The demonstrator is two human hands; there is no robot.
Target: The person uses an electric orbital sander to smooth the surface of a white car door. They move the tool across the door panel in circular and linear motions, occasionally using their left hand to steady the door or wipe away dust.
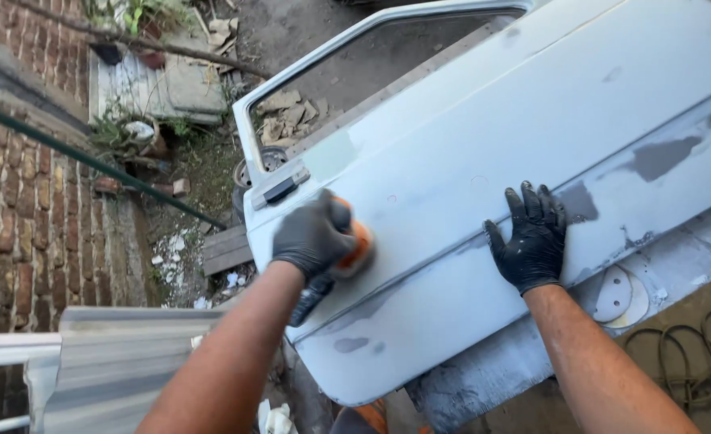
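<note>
A pale blue car door (484, 137) lies flat in front of me, with grey filler patches on its right part. My left hand (311, 237), in a black glove, grips an orange and black hand sander (355, 249) pressed on the door panel just below the door handle (279, 189). My right hand (532, 237), also in a black glove, rests flat with fingers spread on the panel, beside a grey patch (580, 202).
A round sanding disc (616, 296) lies on the grey support board under the door. A coiled cable (693, 362) is on the ground at right. A brick wall (18, 201), rubble, a wheel (263, 161) and corrugated metal sheet (114, 362) are at left.
</note>
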